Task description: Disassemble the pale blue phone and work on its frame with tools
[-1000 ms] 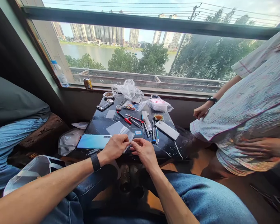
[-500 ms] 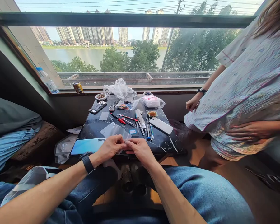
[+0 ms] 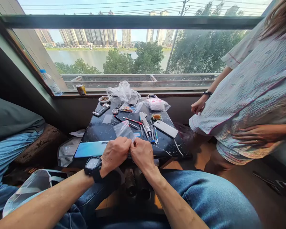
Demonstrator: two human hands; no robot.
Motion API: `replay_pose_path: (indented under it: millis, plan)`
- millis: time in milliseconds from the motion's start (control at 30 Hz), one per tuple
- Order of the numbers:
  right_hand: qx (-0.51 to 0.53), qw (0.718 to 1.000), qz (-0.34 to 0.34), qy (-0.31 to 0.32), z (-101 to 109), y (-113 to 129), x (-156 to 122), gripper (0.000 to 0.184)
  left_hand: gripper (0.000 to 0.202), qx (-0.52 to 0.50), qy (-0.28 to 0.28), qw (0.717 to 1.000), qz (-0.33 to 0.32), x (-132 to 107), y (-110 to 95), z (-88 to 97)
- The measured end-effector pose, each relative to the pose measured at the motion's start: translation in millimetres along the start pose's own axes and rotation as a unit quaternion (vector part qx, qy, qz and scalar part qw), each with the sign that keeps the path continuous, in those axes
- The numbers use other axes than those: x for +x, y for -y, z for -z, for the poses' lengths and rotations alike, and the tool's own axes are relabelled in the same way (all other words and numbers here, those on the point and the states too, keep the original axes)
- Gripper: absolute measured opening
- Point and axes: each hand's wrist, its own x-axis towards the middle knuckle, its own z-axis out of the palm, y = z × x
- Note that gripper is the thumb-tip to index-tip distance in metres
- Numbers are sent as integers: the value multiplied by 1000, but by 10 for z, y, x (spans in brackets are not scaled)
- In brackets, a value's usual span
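Observation:
Between my two fists I grip a small clear plastic bag (image 3: 124, 128), its far part standing up over the table. My left hand (image 3: 116, 152) is closed on the bag's near edge, knuckles up, with a black watch on the wrist. Pressed against it, my right hand (image 3: 143, 153) is closed on the same edge. The fingertips of both are hidden. Beside my left hand lies a light blue phone (image 3: 89, 149). Just beyond the bag are a red-and-black pen (image 3: 118, 118), a white pen-like tool (image 3: 145, 123) and several thin tools. A white phone (image 3: 166, 128) lies to the right.
The black marbled table (image 3: 92, 128) also carries crumpled plastic bags (image 3: 124, 92), a roll of tape (image 3: 104, 99) and a wrapped white packet (image 3: 156, 104). A can (image 3: 81, 90) and a bottle (image 3: 51, 83) stand on the sill. A person (image 3: 252, 82) stands at the right.
My hands have turned over from a fingertip pinch to knuckles-up fists. The clear bag, lying flatter before, is lifted and tilted up, and it has shifted right.

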Motion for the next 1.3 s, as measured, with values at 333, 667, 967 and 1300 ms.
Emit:
replay_pose_path:
  millis: [333, 667, 967, 1300]
  plan:
    - [31, 989, 129, 58, 124, -91, 120, 29, 17, 58, -48, 997, 7, 38, 69, 123]
    - [-25, 985, 159, 58, 289, 134, 120, 28, 27, 129, -101, 986, -7, -40, 31, 432]
    - [-43, 995, 83, 43, 237, 195, 96, 26, 28, 142, -146, 979, 30, 31, -43, 458]
    - [151, 964, 50, 213, 174, -70, 110, 36, 81, 82, 24, 984, -156, -33, -1, 497]
